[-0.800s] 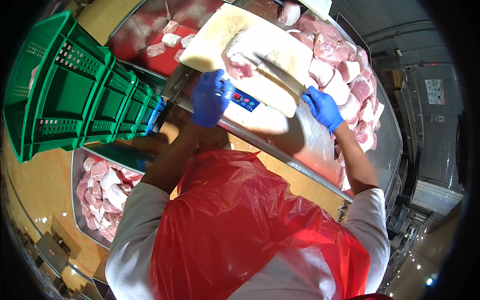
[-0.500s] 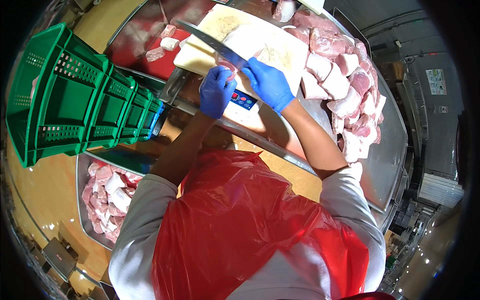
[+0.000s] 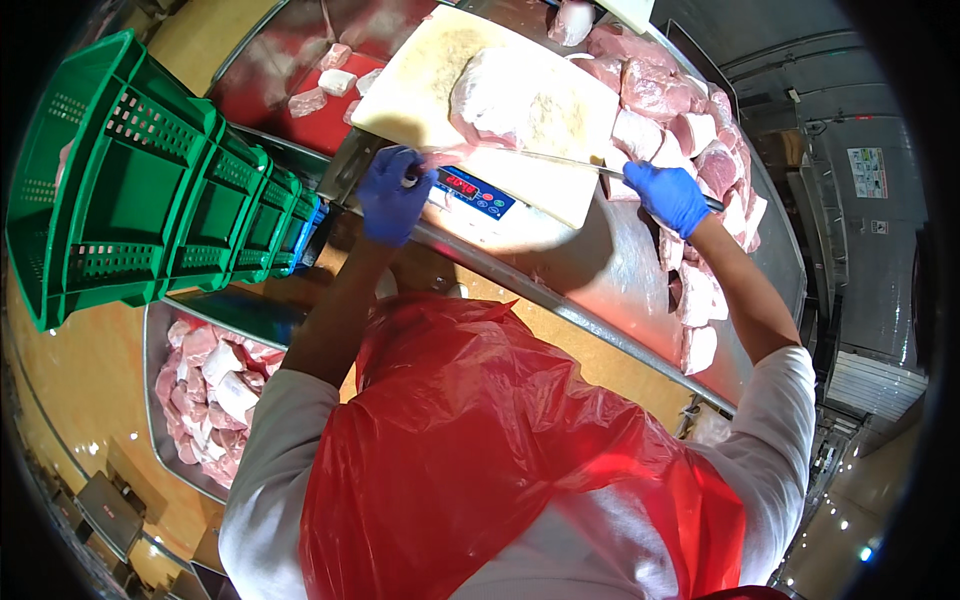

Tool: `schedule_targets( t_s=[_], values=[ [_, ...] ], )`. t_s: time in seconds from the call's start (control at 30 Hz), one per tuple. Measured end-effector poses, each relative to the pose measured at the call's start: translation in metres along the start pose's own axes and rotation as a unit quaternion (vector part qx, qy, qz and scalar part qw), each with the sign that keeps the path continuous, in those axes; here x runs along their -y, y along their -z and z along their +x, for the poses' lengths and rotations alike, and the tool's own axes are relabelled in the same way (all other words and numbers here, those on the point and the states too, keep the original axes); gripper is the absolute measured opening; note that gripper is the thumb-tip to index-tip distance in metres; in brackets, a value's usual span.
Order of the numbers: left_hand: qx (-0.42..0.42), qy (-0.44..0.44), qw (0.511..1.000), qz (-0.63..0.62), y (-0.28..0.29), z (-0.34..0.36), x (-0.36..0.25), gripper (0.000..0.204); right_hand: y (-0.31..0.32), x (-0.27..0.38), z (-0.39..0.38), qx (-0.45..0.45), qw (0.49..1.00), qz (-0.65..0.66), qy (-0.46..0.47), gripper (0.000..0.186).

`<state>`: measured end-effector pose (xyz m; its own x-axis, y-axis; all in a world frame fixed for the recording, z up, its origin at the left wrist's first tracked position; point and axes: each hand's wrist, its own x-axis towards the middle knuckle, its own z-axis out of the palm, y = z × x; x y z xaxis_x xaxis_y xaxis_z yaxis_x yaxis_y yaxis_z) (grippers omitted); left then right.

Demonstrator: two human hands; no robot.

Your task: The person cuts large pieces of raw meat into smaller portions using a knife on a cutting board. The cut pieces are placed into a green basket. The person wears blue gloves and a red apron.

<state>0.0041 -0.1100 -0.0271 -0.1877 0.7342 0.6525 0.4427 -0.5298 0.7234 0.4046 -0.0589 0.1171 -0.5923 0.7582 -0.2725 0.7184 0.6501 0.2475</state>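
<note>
My right hand (image 3: 668,197), in a blue glove, is closed round the dark handle of a long knife (image 3: 570,160). Its blade points left across the pale cutting board (image 3: 420,85), close to the near side of a large piece of meat (image 3: 488,100). My left hand (image 3: 392,195), also gloved in blue, is curled at the board's near left edge. A thin pink strip of meat (image 3: 447,157) runs from its fingers toward the blade; whether it still joins the large piece I cannot tell. Just right of that hand, a blue scale panel (image 3: 472,192) shows below the board.
Many meat chunks (image 3: 655,90) are heaped on the metal table (image 3: 640,290) to the right. Several small pieces (image 3: 337,82) lie in a red-bottomed tray (image 3: 300,140) at far left. Stacked green crates (image 3: 120,200) stand left, above a metal bin (image 3: 160,420) of meat.
My right hand has swung right with the knife, which now lies low across the board. My left hand has moved left, drawing away from the large piece, and the scale panel shows more.
</note>
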Motion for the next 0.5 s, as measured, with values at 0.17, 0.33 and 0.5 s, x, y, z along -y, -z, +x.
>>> schedule_targets(
  t_s=[0.17,0.33,0.5],
  values=[
    [0.006,-0.014,1.000,0.003,0.016,0.002,-0.010,0.030,0.013,0.064,0.024,-0.139,0.986,0.092,-0.022,0.019],
    [0.026,-0.027,0.999,0.030,0.017,0.009,-0.007,0.023,0.027,0.129,0.089,-0.150,0.981,0.123,-0.013,0.018],
    [-0.003,-0.029,0.996,0.087,0.038,0.019,-0.006,0.021,-0.009,0.061,0.043,-0.050,0.993,0.098,-0.036,0.034]
  ],
)
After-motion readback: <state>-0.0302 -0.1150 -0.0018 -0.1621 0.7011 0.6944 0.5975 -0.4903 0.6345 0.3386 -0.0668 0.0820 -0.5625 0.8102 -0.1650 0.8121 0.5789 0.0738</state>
